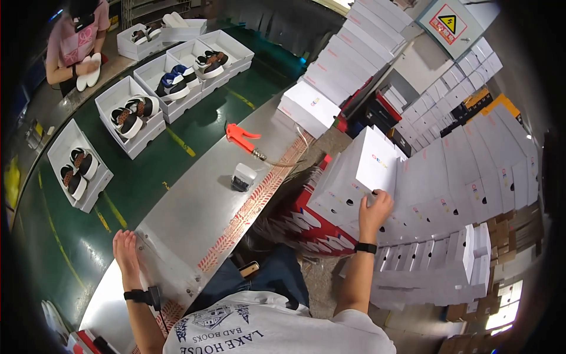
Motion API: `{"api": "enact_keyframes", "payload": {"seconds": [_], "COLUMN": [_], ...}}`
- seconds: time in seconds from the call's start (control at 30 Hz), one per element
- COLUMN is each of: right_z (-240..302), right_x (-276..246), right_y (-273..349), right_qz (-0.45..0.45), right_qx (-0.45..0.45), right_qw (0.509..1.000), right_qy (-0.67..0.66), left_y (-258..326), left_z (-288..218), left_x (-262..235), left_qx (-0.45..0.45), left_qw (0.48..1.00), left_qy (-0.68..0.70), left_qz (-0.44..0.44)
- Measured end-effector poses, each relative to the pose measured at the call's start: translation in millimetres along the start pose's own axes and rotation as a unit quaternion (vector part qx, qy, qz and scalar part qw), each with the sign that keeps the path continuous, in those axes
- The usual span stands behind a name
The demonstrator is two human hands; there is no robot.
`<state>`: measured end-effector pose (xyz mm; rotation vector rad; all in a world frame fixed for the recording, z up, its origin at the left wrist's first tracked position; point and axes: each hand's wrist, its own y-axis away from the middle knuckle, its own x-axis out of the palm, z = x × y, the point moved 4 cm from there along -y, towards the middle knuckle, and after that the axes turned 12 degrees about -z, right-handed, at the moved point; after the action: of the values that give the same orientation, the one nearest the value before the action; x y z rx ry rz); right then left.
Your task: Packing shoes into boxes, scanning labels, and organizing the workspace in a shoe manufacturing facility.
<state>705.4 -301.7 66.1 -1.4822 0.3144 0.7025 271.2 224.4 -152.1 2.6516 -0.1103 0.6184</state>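
With left hand (125, 252) empty by bench (191, 221)'s left edge, well apart from right hand (376, 211) at box (346, 172), grip squarely to avoid tilting; cannot tell right's hold.

Hazard sign (448, 25) on cabinet (473, 29); lettered boxes (377, 147), shirt (236, 327)

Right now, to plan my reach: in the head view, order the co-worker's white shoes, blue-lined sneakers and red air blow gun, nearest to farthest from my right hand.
1. Red air blow gun: on metal bench, leftward.
2. Blue-lined sneakers: boxed, farther left.
3. White shoes: with co-worker, upper left.
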Motion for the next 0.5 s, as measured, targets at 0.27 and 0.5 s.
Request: {"api": "enact_keyframes", "payload": {"seconds": [0.27, 0.5], "right_z": [-5, -12], "right_x": [27, 44], "right_y": [7, 14], "right_qz": [0.004, -0.086], "right_qx": [-0.081, -0.149], "right_qw": [0.997, 0.984], "right_qy": [0.008, -0.042], "left_y": [-9, -1], "left_z": [2, 1], "left_x": [-21, -6], "left_qx": [0.046, 0.042], "left_qw": [0.999, 0.992], "left_qy": [0.028, 0.118], "left_qz": [-0.005, 0.02]}}
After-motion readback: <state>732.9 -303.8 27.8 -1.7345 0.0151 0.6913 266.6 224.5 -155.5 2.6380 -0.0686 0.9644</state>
